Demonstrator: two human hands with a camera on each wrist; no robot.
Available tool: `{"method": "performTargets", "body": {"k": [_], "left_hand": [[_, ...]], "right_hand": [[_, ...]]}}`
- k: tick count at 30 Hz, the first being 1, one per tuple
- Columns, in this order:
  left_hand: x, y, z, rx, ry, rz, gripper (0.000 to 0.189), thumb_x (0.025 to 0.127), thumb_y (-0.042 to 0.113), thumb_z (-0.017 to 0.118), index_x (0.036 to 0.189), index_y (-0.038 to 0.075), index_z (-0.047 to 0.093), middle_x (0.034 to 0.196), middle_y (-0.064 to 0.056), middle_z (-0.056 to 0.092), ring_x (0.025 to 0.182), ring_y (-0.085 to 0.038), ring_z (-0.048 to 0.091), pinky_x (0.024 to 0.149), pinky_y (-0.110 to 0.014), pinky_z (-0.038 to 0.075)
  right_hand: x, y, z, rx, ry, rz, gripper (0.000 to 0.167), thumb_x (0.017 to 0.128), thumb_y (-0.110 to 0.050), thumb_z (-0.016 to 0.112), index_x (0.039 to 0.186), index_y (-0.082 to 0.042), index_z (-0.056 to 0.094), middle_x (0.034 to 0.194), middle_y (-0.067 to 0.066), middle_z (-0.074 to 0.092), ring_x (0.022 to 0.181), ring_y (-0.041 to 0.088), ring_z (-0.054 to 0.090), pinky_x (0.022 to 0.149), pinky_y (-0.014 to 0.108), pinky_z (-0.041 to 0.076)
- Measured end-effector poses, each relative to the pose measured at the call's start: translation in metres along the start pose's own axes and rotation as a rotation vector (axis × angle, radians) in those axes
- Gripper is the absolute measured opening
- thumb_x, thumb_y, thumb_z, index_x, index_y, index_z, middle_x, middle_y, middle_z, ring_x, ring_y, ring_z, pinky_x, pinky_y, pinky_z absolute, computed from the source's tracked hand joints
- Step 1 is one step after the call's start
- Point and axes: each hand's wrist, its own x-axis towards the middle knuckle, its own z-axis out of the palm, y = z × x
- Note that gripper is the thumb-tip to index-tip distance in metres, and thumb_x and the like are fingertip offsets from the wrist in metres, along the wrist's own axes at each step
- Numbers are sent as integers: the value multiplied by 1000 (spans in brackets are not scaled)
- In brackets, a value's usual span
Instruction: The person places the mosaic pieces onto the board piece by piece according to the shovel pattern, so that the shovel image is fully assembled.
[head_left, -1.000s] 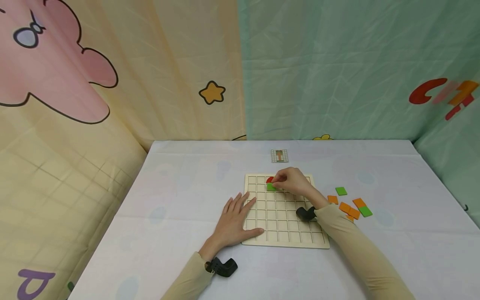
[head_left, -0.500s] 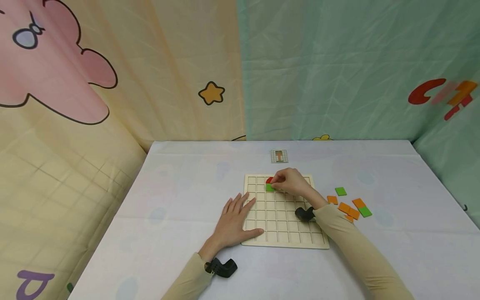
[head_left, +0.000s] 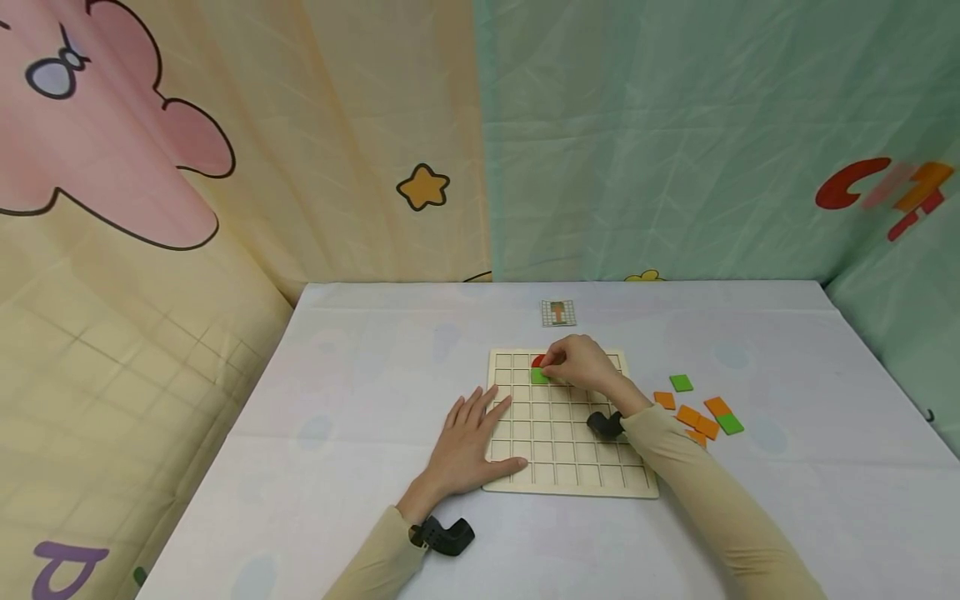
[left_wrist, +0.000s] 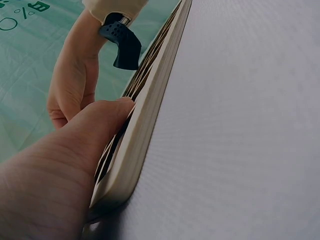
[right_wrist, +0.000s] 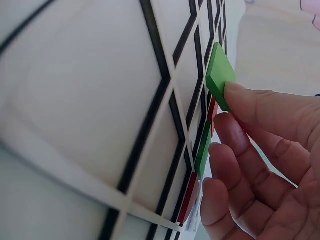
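Observation:
A wooden grid board (head_left: 543,475) lies on the table. My left hand (head_left: 467,442) rests flat at its left side, fingers spread over the edge and thumb on the near left part; in the left wrist view the thumb (left_wrist: 107,115) lies over the rim. My right hand (head_left: 585,364) is over the far part of the board. In the right wrist view its thumb and fingers pinch a green square tile (right_wrist: 219,77), tilted above the grid. Beside it on the board are another green tile (right_wrist: 203,150) and a red piece (right_wrist: 188,197), with more red partly hidden behind the held tile.
Right of the board lie loose orange tiles (head_left: 687,415) and green tiles (head_left: 681,382), some close to the right sleeve. A small card (head_left: 558,312) with a printed grid picture lies beyond the board. Printed curtains (head_left: 360,167) hang behind the table.
The right wrist has shifted slightly left, while its fingertips stay at nearly the same place by the red and green pieces. The left hand has not moved.

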Motion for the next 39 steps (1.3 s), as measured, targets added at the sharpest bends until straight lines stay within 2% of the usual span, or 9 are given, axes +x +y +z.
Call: {"method": "performTargets", "body": {"k": [12,23,32,39], "left_hand": [[0,-2,2,10,4,5,89,84,69,49,151,15,28,155,-10,20,142,-30,12,112,-48,8],[1,-3,3,23,-29,-17,89,84,69,49,152,17,24,157,-7,16,143,-26,7,113,-44,3],[0,-3,2,22,-31,-21,89,83,69,50,152,17,24,156,-7,16,143,-27,7,113,-44,3],[0,-3,2,26,-40,-31,90,83,70,49,152,18,23,157,-6,15,143,-26,6,113,-44,2]], "right_hand": [[1,-4,0,-10,-20,13,5,83,-13,74,79,-10,71,73,-3,64,63,13,57,61,32,48],[-1,-5,0,-23,-29,7,7,82,-16,75,80,-10,71,71,-4,63,63,13,56,63,33,47],[-19,-1,-8,-40,15,-21,12,85,-23,73,82,-12,71,73,-6,63,65,12,57,62,34,47],[-37,4,-20,-51,92,-14,8,87,-22,71,85,-15,71,77,-6,63,65,14,52,59,33,44]]}}
